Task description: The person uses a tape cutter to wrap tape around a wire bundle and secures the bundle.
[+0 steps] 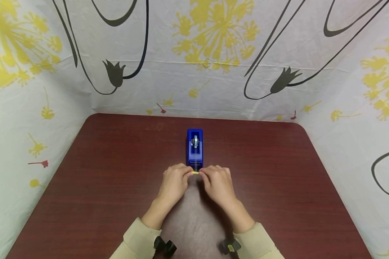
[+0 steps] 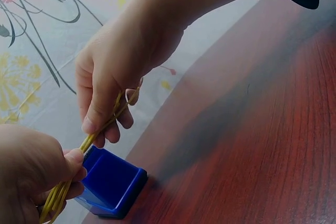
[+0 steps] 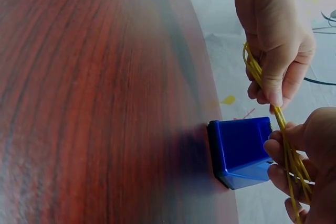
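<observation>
A blue tape dispenser (image 1: 191,157) stands near the table's middle, a small tape roll (image 1: 195,141) set in it. Just in front of its toothed end, both hands grip a slim bundle of yellow strands (image 3: 298,167), looped at its ends. My left hand (image 1: 174,183) pinches the bundle between thumb and fingers on the left side. On the right, my right hand (image 1: 218,184) pinches it close by, leaving only a short stretch showing between the fingertips. In the wrist views the loose loops (image 2: 59,196) trail out past the fingers. Whether the strands touch the tape cannot be told.
The dark red wooden table (image 1: 116,158) has rounded far corners. A white cloth (image 1: 155,90) with yellow and grey flower prints hangs behind it and along both sides. Small black wrist cameras (image 1: 166,247) sit at the beige sleeves (image 1: 137,239).
</observation>
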`<state>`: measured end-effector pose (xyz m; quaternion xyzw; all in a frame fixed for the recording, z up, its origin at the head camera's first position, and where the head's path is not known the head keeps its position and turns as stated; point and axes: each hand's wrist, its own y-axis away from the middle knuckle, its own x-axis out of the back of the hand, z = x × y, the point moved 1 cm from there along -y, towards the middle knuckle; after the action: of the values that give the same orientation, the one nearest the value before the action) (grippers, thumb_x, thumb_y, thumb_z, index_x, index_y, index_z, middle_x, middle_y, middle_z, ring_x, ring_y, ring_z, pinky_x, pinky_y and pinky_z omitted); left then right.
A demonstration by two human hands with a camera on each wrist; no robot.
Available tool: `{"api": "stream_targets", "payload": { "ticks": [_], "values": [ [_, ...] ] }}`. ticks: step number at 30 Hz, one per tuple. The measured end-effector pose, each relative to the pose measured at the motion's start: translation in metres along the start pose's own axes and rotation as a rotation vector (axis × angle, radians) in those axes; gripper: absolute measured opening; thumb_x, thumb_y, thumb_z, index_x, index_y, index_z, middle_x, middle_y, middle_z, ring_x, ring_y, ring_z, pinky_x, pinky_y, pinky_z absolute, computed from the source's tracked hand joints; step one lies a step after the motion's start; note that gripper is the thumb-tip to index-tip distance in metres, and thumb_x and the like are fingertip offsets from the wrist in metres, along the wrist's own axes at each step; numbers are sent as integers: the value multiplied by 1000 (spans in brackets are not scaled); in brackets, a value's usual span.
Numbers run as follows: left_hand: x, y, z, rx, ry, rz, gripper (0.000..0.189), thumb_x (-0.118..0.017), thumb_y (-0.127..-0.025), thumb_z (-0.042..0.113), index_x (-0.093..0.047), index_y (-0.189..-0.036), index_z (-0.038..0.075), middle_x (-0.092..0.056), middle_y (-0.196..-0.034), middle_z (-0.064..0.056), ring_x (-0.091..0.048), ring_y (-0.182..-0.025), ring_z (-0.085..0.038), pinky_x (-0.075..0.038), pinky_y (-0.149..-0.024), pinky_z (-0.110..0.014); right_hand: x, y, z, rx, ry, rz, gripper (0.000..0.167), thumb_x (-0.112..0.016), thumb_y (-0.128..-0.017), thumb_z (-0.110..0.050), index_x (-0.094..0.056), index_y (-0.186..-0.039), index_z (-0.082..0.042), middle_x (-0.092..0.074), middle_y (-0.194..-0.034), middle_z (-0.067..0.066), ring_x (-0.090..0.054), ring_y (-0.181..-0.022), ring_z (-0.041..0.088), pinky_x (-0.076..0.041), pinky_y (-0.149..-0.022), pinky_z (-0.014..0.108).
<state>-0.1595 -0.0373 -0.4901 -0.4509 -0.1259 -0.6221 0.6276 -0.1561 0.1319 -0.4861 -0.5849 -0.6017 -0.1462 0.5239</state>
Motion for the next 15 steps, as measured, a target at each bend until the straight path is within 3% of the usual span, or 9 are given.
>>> {"api": "stream_targets", "payload": {
  "ticks": [10, 15],
  "values": [
    [2, 1, -1, -11, -34, -36, 9, -77, -89, 13, -80, -97, 10, -72, -88, 0, -69, -77, -20, -53, -71, -41, -3, 0, 0, -2, -18, 31, 5, -74, -92, -13, -78, -90, -11, -71, -81, 0, -63, -76, 21, -42, -72, 42],
    [3, 1, -2, -21, -62, -66, 15, -74, -93, 14, -79, -105, 7, -73, -94, -2, -70, -85, -20, -52, -74, -39, -5, 0, 1, 13, -22, 50, 5, -74, -92, -13, -78, -91, -11, -70, -81, 0, -62, -76, 22, -42, -73, 43]
  ]
}}
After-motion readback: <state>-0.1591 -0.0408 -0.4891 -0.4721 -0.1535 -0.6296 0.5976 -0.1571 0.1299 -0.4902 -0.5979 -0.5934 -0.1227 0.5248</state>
